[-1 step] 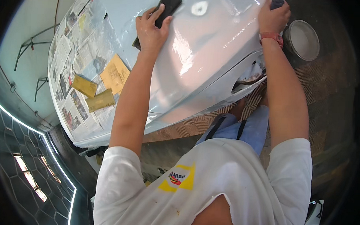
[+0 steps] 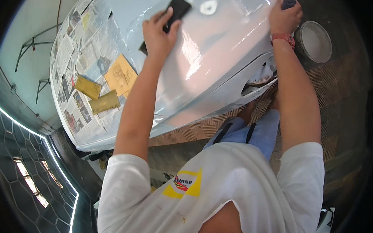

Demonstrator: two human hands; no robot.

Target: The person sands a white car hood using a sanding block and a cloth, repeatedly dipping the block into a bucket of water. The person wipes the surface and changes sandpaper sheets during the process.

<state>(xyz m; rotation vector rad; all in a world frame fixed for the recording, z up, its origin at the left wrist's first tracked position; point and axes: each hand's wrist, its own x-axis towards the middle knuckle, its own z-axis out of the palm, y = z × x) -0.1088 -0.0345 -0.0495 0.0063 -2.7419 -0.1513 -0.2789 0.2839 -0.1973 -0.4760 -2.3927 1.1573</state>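
My left hand (image 2: 158, 37) is closed around a black sanding block (image 2: 180, 8), thumb on one side and fingers on the other. The block lies on a wet, glossy car body panel (image 2: 213, 47) in pale grey with pinkish patches. Farther right, at the panel's edge, my right hand (image 2: 283, 19), with a red band at the wrist, grips a dark, bunched sponge or cloth (image 2: 288, 3); which of the two I cannot tell. A whitish ring-shaped spot (image 2: 208, 7) shows on the panel between my hands.
Newspaper (image 2: 65, 50) under clear film covers the panel's left side. On it lie a tan sandpaper sheet (image 2: 121, 75) and two yellowish folded pieces, one left (image 2: 87, 87), one nearer (image 2: 104, 102). A round bucket (image 2: 300, 43) of cloudy liquid stands beside my right wrist. Dark brackets (image 2: 32, 41) are at the left.
My left hand and the black sanding block have shifted slightly right and nearer to me. My right hand has barely moved.
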